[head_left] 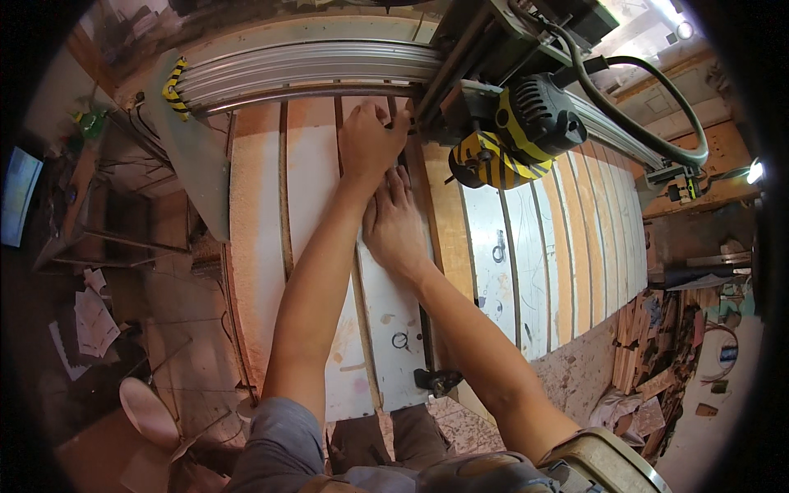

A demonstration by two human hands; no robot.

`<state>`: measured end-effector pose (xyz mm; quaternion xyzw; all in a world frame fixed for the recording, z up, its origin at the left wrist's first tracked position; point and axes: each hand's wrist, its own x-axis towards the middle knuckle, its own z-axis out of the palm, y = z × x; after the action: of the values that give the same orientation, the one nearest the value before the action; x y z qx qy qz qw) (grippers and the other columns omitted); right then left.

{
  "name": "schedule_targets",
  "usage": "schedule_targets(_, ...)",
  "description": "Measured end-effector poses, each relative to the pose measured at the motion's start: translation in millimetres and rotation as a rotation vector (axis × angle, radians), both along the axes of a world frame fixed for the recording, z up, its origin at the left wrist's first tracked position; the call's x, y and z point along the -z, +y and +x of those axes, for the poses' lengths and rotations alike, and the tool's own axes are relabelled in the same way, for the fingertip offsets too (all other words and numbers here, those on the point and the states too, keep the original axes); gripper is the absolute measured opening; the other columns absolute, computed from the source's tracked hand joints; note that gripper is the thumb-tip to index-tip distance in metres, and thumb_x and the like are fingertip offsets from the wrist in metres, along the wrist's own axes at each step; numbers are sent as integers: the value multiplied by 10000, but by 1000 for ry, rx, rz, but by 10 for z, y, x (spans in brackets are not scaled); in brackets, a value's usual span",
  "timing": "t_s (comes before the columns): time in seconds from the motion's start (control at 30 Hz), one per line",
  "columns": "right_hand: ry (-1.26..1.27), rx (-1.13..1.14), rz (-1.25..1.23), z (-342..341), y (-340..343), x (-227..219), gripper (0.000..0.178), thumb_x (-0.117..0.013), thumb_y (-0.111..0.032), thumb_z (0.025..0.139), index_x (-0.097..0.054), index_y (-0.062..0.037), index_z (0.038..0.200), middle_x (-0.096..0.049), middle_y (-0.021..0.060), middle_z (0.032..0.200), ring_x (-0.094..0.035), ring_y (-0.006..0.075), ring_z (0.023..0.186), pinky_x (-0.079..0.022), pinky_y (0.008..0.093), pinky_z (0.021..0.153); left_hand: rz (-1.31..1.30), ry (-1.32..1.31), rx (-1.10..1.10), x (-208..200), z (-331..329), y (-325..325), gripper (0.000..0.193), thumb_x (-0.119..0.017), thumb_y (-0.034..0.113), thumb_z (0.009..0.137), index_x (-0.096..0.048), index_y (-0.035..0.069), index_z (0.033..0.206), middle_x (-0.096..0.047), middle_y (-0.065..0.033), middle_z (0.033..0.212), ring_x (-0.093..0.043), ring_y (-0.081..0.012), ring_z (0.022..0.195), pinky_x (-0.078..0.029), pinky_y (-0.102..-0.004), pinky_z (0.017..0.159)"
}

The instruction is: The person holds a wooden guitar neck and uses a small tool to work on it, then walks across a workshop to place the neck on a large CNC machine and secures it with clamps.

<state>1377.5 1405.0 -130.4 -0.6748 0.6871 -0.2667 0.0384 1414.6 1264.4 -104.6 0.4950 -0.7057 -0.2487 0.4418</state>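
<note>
Grey sleeve (283, 435) and a watch strap (604, 464) sit nearest the lens, and both bare forearms run up from them onto a long machine bed (271, 246) of pale slats. Near its front edge a small black clamp (436, 380) grips the end of a white board (394, 320) that lies flat along the bed.

Pressing that board down, the right hand (396, 226) lies open, palm flat, fingers stretched forward and together. Just beyond, the left hand (371, 141) reaches to the far end of the board, fingers curled at the base of the machine head; whether they pinch anything there I cannot tell.

As a judgement, the board looks thin, stiff and smooth-faced, likely light for its length and prone to slide under a flat palm, so the long edges or the clamped end would give a surer hold than the face.

Farther on, a black and yellow router motor (509, 135) hangs from a silver gantry rail (312, 66), with a thick dark hose (649, 123) looping off to the right.
</note>
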Motion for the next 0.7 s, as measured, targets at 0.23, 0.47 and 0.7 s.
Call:
schedule_targets(0.23,-5,-4,-8,-15,23,37,544,-454,-214,986,-418,17,1477,-358,293,1542,-317,502,1437,-325,504,1186,-80,-240,-31,-33,-111,80,341,-792,291,813,-689,-33,795,-687,-239,882,-679,-413,843,-539,-484,793)
schedule_targets(0.47,102,-21,-44,-42,-10,229,590,-449,-236,962,-426,48,1479,-364,299,1553,-301,494,1459,-282,500,1205,-187,-198,42,70,-159,111,243,-747,203,827,-686,-32,843,-683,-242,906,-659,-434,903,-522,-504,817)
schedule_targets(0.7,215,-116,322,-66,219,-187,455,-478,-111,961,-537,94,1362,-417,290,1515,-448,416,1390,-443,465,1095,-306,-286,484,145,165,-325,258,-632,19,833,-678,25,1087,-670,-241,1088,-638,-429,1023,-517,-484,887)
